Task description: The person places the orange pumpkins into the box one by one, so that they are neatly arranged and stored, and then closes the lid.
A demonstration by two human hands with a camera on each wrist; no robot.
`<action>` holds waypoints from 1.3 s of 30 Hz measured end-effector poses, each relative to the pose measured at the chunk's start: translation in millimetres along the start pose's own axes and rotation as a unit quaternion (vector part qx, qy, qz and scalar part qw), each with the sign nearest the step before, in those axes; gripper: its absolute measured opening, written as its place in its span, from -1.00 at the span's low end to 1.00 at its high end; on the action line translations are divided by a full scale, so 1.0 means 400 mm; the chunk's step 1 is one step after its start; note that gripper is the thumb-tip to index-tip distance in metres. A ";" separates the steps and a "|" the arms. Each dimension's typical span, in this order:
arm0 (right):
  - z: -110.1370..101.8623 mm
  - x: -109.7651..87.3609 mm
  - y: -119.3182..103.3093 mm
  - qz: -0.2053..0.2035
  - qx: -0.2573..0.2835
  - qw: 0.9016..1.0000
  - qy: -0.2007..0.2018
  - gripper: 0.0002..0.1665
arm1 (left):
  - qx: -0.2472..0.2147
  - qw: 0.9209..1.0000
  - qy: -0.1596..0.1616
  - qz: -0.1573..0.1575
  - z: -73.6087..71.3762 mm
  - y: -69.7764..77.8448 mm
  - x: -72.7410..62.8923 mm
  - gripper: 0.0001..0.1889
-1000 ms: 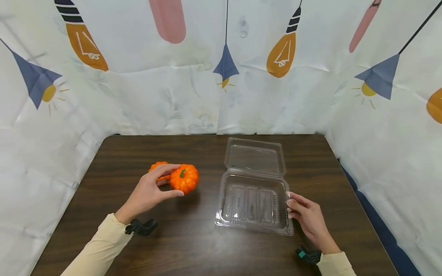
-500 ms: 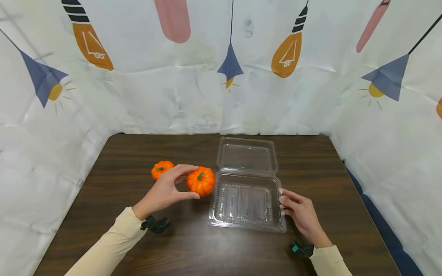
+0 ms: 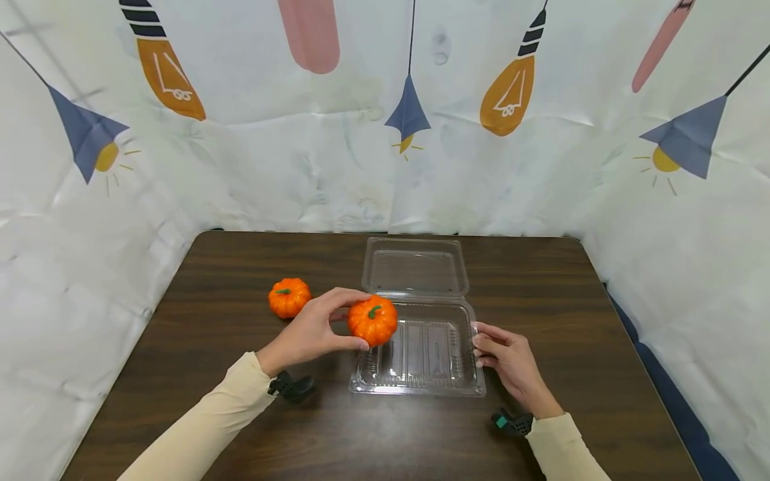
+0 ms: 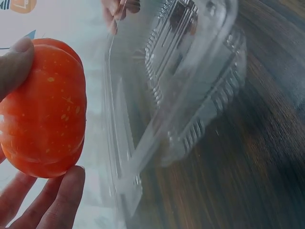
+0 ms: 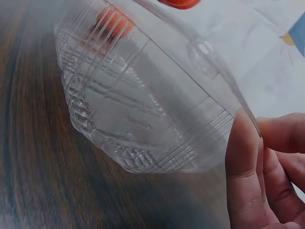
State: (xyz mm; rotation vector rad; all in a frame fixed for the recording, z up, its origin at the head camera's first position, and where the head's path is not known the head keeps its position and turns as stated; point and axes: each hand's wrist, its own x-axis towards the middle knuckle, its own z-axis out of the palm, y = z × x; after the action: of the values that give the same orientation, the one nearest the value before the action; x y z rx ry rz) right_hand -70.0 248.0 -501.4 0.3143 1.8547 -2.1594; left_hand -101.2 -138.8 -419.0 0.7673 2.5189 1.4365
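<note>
An orange toy pumpkin (image 3: 373, 322) with a green stem is gripped between the thumb and fingers of my left hand (image 3: 319, 327). It overlaps the left rim of a clear plastic clamshell container (image 3: 430, 387) in the head view. The container's lid (image 3: 415, 266) lies folded back, away from me. My right hand (image 3: 511, 364) pinches the container's right rim between thumb and fingers. In the left wrist view the pumpkin (image 4: 45, 109) is up beside the clear wall. Through the container in the right wrist view, an orange blur shows.
A second orange pumpkin (image 3: 289, 297) sits on the dark wooden table (image 3: 409, 441), behind and left of my left hand. A white curtain (image 3: 289, 167) printed with lamps and bulbs stands round the table's far and side edges.
My left hand has carried the pumpkin rightward to the container's left rim, uncovering the second pumpkin. The container and right hand appear farther left as the head view shifts.
</note>
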 end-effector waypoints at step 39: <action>0.070 0.060 0.010 0.003 0.047 0.999 -0.009 -0.40 | 0.019 0.997 -0.078 -0.013 0.106 0.001 0.140 -0.22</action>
State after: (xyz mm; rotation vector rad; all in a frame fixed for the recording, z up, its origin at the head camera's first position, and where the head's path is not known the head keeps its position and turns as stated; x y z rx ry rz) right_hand -90.7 218.2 -509.1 0.3200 1.7425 -2.2426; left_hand -134.0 -78.4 -434.2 0.8164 2.4349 1.2725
